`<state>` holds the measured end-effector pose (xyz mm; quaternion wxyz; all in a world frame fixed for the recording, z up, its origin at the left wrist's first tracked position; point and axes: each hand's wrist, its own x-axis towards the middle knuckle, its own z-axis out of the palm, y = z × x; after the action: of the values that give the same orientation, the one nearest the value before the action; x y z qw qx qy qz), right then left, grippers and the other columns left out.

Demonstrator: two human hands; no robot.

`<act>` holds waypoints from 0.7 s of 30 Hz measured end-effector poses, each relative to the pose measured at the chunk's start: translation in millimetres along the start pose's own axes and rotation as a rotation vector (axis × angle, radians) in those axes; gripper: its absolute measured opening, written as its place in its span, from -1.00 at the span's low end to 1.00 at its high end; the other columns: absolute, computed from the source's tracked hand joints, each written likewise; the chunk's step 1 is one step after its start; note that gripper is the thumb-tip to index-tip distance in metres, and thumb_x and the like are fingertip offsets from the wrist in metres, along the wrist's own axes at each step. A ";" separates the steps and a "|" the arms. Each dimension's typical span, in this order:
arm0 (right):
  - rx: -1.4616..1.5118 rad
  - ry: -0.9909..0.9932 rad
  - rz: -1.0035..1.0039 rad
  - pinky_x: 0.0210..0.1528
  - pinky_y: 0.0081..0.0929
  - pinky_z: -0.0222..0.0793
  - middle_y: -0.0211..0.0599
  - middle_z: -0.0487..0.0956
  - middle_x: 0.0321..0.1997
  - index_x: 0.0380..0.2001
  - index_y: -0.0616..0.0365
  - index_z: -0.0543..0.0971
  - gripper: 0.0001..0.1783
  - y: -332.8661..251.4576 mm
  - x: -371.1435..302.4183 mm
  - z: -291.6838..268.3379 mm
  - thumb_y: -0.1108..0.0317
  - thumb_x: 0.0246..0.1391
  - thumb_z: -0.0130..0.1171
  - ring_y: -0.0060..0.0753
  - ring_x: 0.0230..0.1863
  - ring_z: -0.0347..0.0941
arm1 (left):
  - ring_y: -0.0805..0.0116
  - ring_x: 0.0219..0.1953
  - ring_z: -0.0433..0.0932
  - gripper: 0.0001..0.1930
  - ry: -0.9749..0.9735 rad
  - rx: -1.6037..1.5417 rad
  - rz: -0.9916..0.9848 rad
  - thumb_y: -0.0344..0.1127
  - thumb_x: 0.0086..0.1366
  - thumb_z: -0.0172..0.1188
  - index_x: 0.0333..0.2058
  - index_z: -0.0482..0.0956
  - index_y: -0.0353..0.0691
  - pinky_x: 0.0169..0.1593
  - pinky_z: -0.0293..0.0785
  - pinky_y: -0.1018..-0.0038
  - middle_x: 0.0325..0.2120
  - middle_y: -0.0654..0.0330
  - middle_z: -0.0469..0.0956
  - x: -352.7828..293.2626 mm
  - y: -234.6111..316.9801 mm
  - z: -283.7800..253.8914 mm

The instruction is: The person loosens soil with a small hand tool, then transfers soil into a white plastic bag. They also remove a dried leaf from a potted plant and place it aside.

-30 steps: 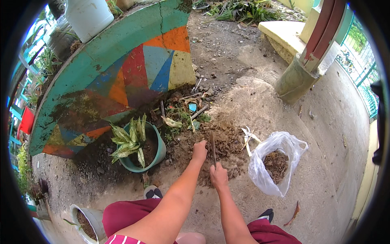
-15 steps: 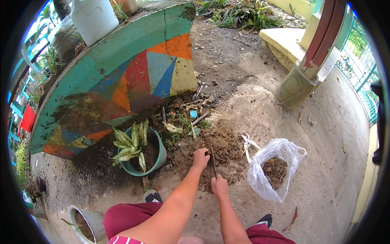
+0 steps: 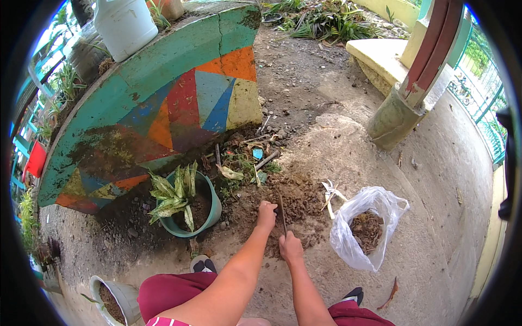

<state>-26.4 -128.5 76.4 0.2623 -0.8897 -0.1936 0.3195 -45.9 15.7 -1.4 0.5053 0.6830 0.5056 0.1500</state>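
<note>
Brown soil pile [image 3: 296,204] being loosened: both hands, right [image 3: 291,248] and left [image 3: 266,209], fingers closed round dark stick [image 3: 281,212]; scooping next.

Even, soft daylight; shadows faint and diffuse. Brightest on the white container [image 3: 125,24] and plastic bag [image 3: 367,217], slight glare. Centre sharp. Strong fisheye bending toward the rim, black circular vignette, colour fringing at left edge.

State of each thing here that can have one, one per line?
Clear plastic bag: open, upright, partly filled with soil.
Teal round pot: upright, planted.
Thin dark stick tool: gripped by both hands, tip in soil pile.
Left hand: closed.
Right hand: closed.
Grey pot: holds soil.
</note>
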 end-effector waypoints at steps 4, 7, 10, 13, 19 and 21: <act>-0.038 -0.032 -0.006 -0.30 0.04 0.34 0.10 0.54 -0.42 -0.36 0.18 0.39 -0.71 9.1 1.1 -0.8 0.15 0.10 -0.09 0.23 -0.36 0.46 | 0.08 -0.28 0.54 -0.69 -0.052 0.002 -0.077 -0.67 -0.01 0.24 -0.21 0.57 -0.40 -0.24 0.56 0.31 -0.23 -0.09 0.52 -1.6 13.7 -2.5; 0.104 0.052 -0.023 -0.23 0.03 0.34 0.20 0.52 -0.43 -0.35 0.21 0.40 -0.70 -7.5 0.0 -17.5 0.16 0.09 -0.06 0.27 -0.30 0.45 | 0.07 -0.26 0.56 -0.68 -0.092 0.239 0.053 -0.66 0.00 0.24 -0.19 0.56 -0.40 -0.22 0.56 0.27 -0.22 -0.09 0.53 -14.8 36.3 -10.2; 0.239 0.133 -0.082 -0.20 0.03 0.34 0.25 0.50 -0.42 -0.35 0.22 0.41 -0.69 -19.2 -3.6 -10.9 0.15 0.08 -0.05 0.29 -0.27 0.44 | 0.05 -0.23 0.55 -0.63 -0.089 0.394 0.151 -0.64 0.00 0.25 -0.13 0.53 -0.38 -0.21 0.55 0.25 -0.27 -0.08 0.55 -8.8 27.4 -17.2; 0.060 0.015 -0.055 -0.21 0.05 0.33 0.24 0.51 -0.42 -0.36 0.22 0.41 -0.67 -8.0 -2.1 3.3 0.13 0.08 -0.07 0.30 -0.28 0.43 | 0.02 -0.23 0.54 -0.60 -0.079 0.324 0.027 -0.64 0.02 0.23 -0.10 0.49 -0.37 -0.20 0.54 0.25 -0.28 -0.10 0.55 -9.9 35.3 -16.2; -0.062 -0.024 -0.043 -0.24 0.02 0.38 0.16 0.54 -0.41 -0.36 0.19 0.40 -0.67 -1.0 2.9 -4.1 0.11 0.10 -0.11 0.26 -0.32 0.47 | -0.01 -0.19 0.52 -0.66 -0.093 0.385 -0.085 -0.65 0.07 0.17 -0.12 0.47 -0.40 -0.23 0.49 0.23 -0.20 -0.16 0.50 -22.0 47.3 -15.6; 0.028 0.036 -0.095 -0.25 0.02 0.38 0.16 0.54 -0.42 -0.36 0.20 0.40 -0.68 -14.9 -1.0 -4.9 0.12 0.10 -0.11 0.26 -0.33 0.47 | -0.02 -0.19 0.51 -0.64 -0.052 0.301 -0.073 -0.64 0.07 0.18 -0.10 0.46 -0.40 -0.23 0.48 0.22 -0.19 -0.16 0.49 -12.1 26.4 -19.6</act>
<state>-26.4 -118.9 88.9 0.2931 -0.8814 -0.2261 0.2934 -51.1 16.7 33.3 0.4153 0.7359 0.5335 0.0364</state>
